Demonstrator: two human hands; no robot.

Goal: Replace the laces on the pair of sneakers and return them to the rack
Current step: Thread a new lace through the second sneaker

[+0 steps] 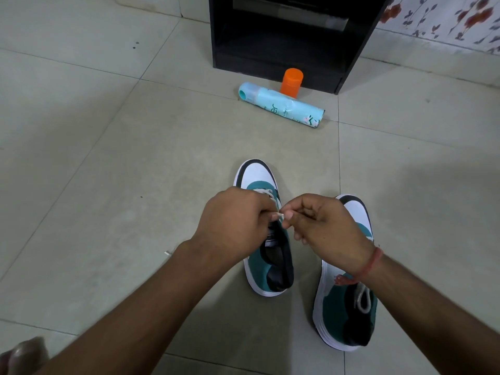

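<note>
1. Both hands, left (234, 226) and right (327, 228), are curled over the left sneaker (263, 226) on the floor (108, 185), each pinching its white lace (270, 197).
2. I'd keep the tip pinched short and feed each eyelet squarely.
3. The right sneaker (349, 307), teal, white-toed, stands just beside, lace looped loosely; the rack (284, 50) waits beyond.
</note>
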